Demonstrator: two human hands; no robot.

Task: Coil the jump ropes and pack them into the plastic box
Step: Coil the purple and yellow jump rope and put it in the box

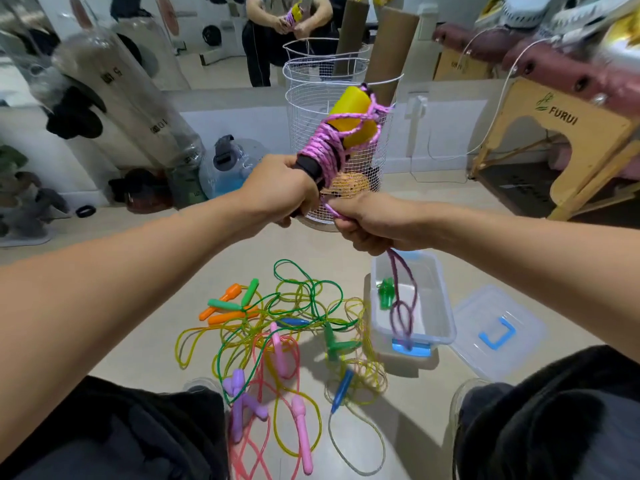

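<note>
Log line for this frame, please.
left hand: grips handles | pink rope: wound round handles | right hand: holds rope tail | plastic box: open, green item inside | other ropes on floor

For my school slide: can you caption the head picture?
Left hand holds handles wrapped in pink rope; right hand pulls its tail above the box.

Far ahead of us stands a white wire mesh basket (349,98) with cardboard tubes (391,46) rising behind it. We see a mirror (194,36) on the far wall, reflecting a person. To the far left lean tall clear plastic cylinders (138,109), and near them on the floor sits a clear jug with blue liquid (228,168). On the far right we find a wooden table leg marked FURUI (568,140) and a white cable (450,147) along the wall.
</note>
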